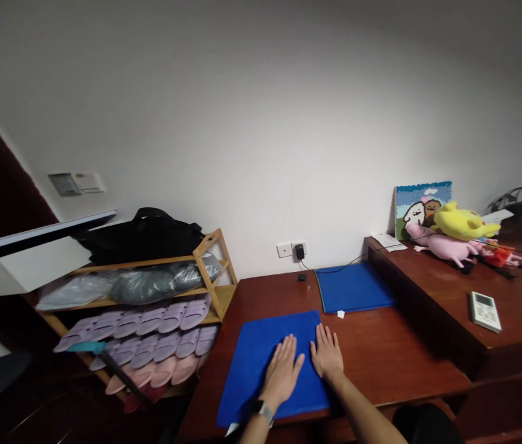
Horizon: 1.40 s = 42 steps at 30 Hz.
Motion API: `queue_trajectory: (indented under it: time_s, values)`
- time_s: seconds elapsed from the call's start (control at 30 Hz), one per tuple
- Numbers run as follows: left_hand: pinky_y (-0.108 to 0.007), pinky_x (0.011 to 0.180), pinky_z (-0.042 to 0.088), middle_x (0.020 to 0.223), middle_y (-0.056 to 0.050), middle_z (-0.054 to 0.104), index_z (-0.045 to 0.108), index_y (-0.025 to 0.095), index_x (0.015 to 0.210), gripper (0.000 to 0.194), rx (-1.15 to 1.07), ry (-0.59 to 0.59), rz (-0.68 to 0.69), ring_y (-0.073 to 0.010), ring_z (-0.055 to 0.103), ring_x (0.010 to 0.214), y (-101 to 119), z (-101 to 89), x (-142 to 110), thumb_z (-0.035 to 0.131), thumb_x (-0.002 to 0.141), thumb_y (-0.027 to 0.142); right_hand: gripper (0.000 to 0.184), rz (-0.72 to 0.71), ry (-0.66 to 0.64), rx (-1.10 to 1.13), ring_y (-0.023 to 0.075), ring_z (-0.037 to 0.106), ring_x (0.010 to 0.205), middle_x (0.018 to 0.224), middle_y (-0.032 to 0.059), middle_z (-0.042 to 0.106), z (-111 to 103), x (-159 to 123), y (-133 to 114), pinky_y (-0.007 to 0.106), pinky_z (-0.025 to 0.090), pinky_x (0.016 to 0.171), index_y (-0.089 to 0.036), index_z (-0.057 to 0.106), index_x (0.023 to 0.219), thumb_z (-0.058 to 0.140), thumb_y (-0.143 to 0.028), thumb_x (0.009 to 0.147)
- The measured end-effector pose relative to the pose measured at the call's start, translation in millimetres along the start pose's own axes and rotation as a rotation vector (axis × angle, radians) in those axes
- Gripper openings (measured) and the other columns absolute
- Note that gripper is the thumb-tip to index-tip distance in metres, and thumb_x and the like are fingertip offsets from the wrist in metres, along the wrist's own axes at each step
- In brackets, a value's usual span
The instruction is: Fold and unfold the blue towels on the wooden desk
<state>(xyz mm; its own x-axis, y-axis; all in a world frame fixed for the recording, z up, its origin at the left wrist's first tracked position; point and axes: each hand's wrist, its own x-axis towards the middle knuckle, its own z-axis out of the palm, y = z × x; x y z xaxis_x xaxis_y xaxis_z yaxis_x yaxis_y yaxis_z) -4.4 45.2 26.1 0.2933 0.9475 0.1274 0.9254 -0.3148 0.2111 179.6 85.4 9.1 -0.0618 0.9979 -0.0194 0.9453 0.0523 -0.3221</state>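
Head view: brown tabletop [381, 345] under both hands; wooden rack [227, 296] to their left, black bag [150, 237] on top, slippers [182, 314] below; raised tabletop [445, 296] to their right. Blue cloth [251, 357] flat beneath the hands, second cloth [355, 290] beyond the right one. Yellow plush [464, 221] over pink plush [448, 246], well to the right. Left hand [281, 370] palm down on the blue cloth, fingers spread, released; right hand [326, 354] likewise flat and loose, across its right edge. Remote [485, 312] right of the hands; watch [266, 411] on the left wrist; black plug [300, 251] on the wall beyond.
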Motion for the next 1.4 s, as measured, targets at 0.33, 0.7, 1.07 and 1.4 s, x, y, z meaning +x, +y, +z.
queue_trajectory:
  time_s: [0.33,0.7,1.07,1.4]
  values:
    - [-0.052,0.132,0.023,0.172,-0.008,0.028,0.026,0.020,0.166,0.070,-0.001,-0.039,-0.046,-0.0245,0.024,0.160,-18,35.3,24,0.015,0.107,0.056,0.067,-0.010,0.022,-0.019,0.0262,0.015,0.161,0.173,0.0044,0.020,4,2,0,0.049,0.012,0.131,-0.012,0.023,0.166,0.019,-0.038,0.104]
    - [-0.049,0.131,0.023,0.172,-0.009,0.028,0.032,0.017,0.164,0.073,0.011,0.025,-0.310,-0.0242,0.024,0.160,-169,0.3,-51,0.022,0.105,0.059,0.069,0.021,-0.007,-0.047,0.0244,0.014,0.162,0.174,0.0035,0.017,3,-2,0,0.047,0.009,0.132,-0.011,0.019,0.166,0.016,-0.043,0.104]
    - [-0.043,0.130,0.029,0.166,-0.004,0.043,0.047,0.023,0.157,0.066,-0.163,0.116,-0.289,-0.0200,0.037,0.155,-179,-13.3,-65,0.030,0.104,0.056,0.069,0.003,-0.048,-0.105,0.0250,0.014,0.162,0.174,0.0027,0.016,2,-2,5,0.051,0.007,0.131,-0.015,0.021,0.167,0.017,-0.044,0.105]
    - [-0.045,0.129,0.032,0.164,-0.007,0.047,0.050,0.019,0.156,0.071,-0.167,0.155,-0.275,-0.0230,0.041,0.154,-178,-16.0,-70,0.037,0.100,0.061,0.065,-0.025,0.032,-0.020,0.0214,0.017,0.161,0.173,0.0011,0.024,-5,39,8,0.046,0.014,0.130,-0.021,0.025,0.167,0.020,-0.039,0.105]
